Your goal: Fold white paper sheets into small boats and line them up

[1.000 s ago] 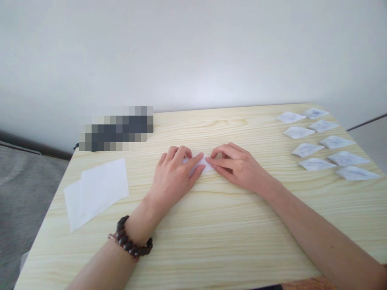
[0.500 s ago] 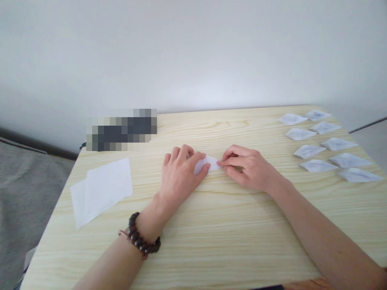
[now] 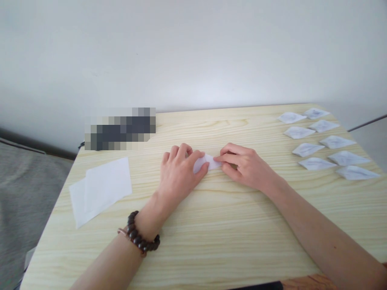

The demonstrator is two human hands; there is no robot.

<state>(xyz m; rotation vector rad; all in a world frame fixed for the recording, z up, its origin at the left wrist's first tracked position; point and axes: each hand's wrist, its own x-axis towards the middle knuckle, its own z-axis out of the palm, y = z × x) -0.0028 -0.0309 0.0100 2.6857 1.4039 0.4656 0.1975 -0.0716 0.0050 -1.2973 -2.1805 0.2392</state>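
Note:
A small folded piece of white paper (image 3: 209,162) lies on the pale wooden table (image 3: 211,225) near its middle. My left hand (image 3: 179,173), with a dark bead bracelet at the wrist, presses curled fingers down on the paper's left part. My right hand (image 3: 245,166) pinches the paper's right end between thumb and forefinger. Most of the paper is hidden under the two hands.
Two flat white sheets (image 3: 101,190) overlap at the table's left. Several folded white paper shapes (image 3: 326,143) lie in two rows at the far right. A blurred dark object (image 3: 121,129) sits at the back left edge by the white wall.
My right hand slid to the right along the paper, then back a little, showing more of the white fold between the hands. The left hand stays pressed in place.

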